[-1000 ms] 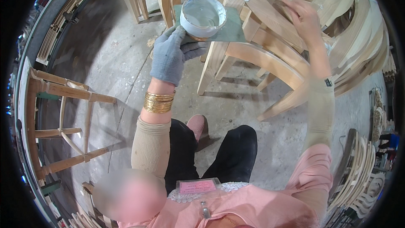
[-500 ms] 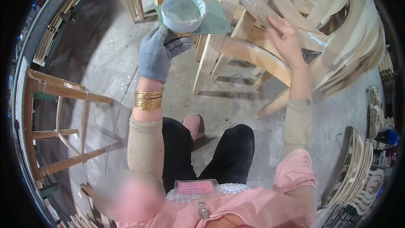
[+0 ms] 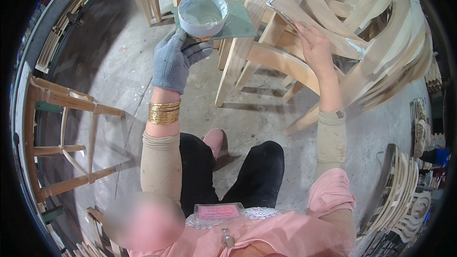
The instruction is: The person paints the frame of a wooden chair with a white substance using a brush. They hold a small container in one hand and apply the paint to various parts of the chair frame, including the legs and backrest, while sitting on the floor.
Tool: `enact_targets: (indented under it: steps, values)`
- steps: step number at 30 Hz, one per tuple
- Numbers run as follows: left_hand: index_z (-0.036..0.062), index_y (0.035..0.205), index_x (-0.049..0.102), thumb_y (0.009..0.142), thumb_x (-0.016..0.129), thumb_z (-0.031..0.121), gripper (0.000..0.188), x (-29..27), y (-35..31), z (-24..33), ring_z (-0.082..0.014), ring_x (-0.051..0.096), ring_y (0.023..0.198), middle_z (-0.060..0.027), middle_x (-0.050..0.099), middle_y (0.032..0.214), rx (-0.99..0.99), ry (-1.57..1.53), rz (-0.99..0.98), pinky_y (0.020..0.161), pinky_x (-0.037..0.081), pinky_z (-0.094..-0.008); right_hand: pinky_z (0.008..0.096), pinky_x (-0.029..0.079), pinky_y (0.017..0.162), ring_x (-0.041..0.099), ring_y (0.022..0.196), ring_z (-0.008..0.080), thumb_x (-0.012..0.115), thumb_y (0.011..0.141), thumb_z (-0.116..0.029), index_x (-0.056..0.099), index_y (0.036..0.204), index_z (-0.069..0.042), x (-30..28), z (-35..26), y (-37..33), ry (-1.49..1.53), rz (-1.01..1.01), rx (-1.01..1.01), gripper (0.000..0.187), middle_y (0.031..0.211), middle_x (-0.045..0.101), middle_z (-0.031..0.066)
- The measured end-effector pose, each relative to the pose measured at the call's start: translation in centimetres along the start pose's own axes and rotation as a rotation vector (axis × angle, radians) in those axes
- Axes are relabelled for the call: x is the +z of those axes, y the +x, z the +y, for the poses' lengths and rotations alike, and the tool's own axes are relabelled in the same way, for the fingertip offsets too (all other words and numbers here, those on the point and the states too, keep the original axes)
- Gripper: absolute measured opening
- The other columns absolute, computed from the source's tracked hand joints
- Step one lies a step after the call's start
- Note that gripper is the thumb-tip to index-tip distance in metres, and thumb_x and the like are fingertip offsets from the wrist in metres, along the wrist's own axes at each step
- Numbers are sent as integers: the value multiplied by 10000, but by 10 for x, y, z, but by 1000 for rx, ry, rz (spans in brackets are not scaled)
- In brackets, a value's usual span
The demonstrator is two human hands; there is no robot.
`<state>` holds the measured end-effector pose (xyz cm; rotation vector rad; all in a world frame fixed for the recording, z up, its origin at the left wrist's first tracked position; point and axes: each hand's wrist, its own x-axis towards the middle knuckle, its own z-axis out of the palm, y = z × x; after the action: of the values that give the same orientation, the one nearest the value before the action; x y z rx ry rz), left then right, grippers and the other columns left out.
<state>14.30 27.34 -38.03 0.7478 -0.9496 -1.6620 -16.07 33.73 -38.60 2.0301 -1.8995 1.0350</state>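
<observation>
Grey-blue knit glove — on the left hand, which holds a flat green rectangular plate by its near edge; the grip beneath is hidden.

Round white tub with a smeared rim, pale contents: on the plate, just beyond the left fingers. Risk: a tilted wrist could slide or tip it, as the plate seems supported at one side only.

Bare right hand: narrowed in a pinch, apparently on a thin, slender tool — exact shape unclear — along the edge of a pale curved wooden board. Risk: uneven pressure could make the tool skip.

Whitish smear, right of the right hand: could mark the wrist if it swings outward.

Pale wooden chair leg, between the hands: knocked by the plate, could jolt the tub.
</observation>
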Motion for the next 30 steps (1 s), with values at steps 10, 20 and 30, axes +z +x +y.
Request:
enact_targets:
  steps: [10,20,30]
  values:
    - [-110,1138,462,964,398,205,366,-2,-1,0,-283,665,794,-238,616,960,6,-2,-15,695,584,-356,381,451,671,565,753,310,536,841,-70,638,1104,-155,-10,15,11,-45,-28,-61,294,819,565,127]
    - [-102,1163,447,977,376,216,375,-5,-3,4,-326,626,940,-256,576,1064,-21,37,-36,815,555,-394,376,449,686,567,750,303,537,825,-62,646,1095,-157,-26,13,34,-104,-84,-59,305,821,567,121]
    - [-92,1170,443,977,370,220,374,-1,-3,2,-320,631,928,-254,577,1069,-21,40,-44,802,559,-384,375,467,678,573,765,272,561,815,-65,641,1111,-209,-31,12,26,-270,-46,-135,339,840,552,91]
